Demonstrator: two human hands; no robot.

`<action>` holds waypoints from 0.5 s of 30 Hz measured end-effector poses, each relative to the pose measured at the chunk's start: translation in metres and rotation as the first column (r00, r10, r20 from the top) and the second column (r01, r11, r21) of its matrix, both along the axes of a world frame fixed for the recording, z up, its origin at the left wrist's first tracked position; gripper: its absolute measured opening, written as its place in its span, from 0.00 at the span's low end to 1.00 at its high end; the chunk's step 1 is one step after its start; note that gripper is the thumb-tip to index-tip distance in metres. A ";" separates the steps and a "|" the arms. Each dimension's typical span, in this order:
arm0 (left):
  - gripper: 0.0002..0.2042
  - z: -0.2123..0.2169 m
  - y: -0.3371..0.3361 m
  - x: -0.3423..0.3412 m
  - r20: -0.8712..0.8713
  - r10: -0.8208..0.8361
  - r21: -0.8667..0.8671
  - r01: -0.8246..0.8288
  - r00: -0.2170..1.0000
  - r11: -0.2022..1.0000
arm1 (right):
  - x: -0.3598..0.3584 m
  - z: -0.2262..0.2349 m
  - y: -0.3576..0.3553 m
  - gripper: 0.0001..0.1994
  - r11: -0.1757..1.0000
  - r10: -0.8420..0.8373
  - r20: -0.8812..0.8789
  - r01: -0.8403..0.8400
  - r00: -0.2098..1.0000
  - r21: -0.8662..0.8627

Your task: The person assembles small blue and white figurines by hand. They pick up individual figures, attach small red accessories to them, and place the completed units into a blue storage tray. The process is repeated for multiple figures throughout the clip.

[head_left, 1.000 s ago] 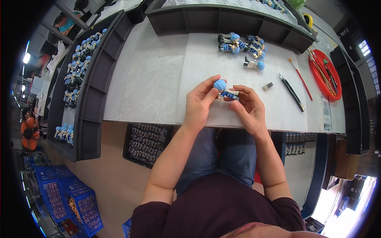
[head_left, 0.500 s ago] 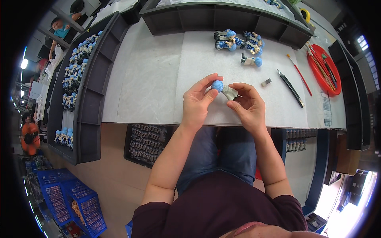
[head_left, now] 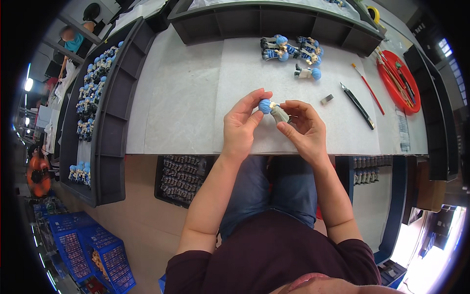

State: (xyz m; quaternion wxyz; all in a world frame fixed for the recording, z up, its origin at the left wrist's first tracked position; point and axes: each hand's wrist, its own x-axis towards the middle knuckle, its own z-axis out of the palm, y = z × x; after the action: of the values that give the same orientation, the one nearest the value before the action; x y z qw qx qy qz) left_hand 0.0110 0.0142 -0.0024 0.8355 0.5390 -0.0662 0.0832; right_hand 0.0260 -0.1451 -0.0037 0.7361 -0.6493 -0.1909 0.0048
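Between my two hands, above the front part of the white worktop (head_left: 181,108), is a small figurine (head_left: 280,113) with blue hair and a pale grey-white body. My left hand (head_left: 241,127) pinches its blue head between thumb and fingers. The thumb and fingers of my right hand (head_left: 309,130) close round the lower body, which they partly hide. Beyond my hands lies a similar white-clad figurine (head_left: 306,73) on its side. Farther back rests a cluster of blue-haired figurines (head_left: 281,49), several of them in blue and dark clothes.
A craft knife (head_left: 357,106), a red-handled brush (head_left: 369,89) and a small grey block (head_left: 327,99) lie at right. Behind them stands a red tray (head_left: 416,105) of tools. Dark crates border the worktop: a left crate (head_left: 110,132) with figurines and a back crate (head_left: 274,24).
The figurine has turned slightly in my fingers, showing more of its neck and side. Both hands stay in nearly the same place, still gripping it.
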 end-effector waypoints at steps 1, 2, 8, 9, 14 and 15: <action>0.20 0.000 0.000 0.000 -0.004 -0.003 -0.002 0.003 1.000 1.000 | 0.001 -0.001 0.000 0.22 1.000 -0.009 0.016 0.009 1.000 -0.012; 0.20 0.000 0.000 0.000 0.000 0.000 0.000 0.000 1.000 1.000 | 0.000 -0.002 0.000 0.22 1.000 -0.020 0.031 0.020 0.999 -0.020; 0.21 0.000 0.000 -0.001 0.021 -0.004 -0.036 0.005 1.000 0.999 | -0.002 -0.001 0.004 0.20 0.987 -0.106 0.093 0.117 0.990 -0.115; 0.21 0.001 -0.001 -0.002 0.025 0.001 -0.031 0.000 1.000 1.000 | -0.003 -0.002 0.004 0.20 0.984 -0.121 0.102 0.133 0.987 -0.121; 0.21 0.000 -0.001 -0.002 0.018 0.009 -0.029 -0.008 1.000 1.000 | -0.003 -0.003 0.003 0.20 0.973 -0.154 0.156 0.177 0.976 -0.146; 0.21 0.000 -0.001 -0.003 0.019 0.010 -0.030 -0.010 1.000 1.000 | -0.003 -0.002 0.004 0.20 0.972 -0.156 0.169 0.181 0.973 -0.146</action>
State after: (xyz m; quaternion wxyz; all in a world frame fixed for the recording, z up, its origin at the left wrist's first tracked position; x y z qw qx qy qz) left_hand 0.0085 0.0129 -0.0024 0.8424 0.5260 -0.0702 0.0935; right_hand 0.0233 -0.1414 -0.0056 0.6618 -0.7189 -0.1909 -0.0935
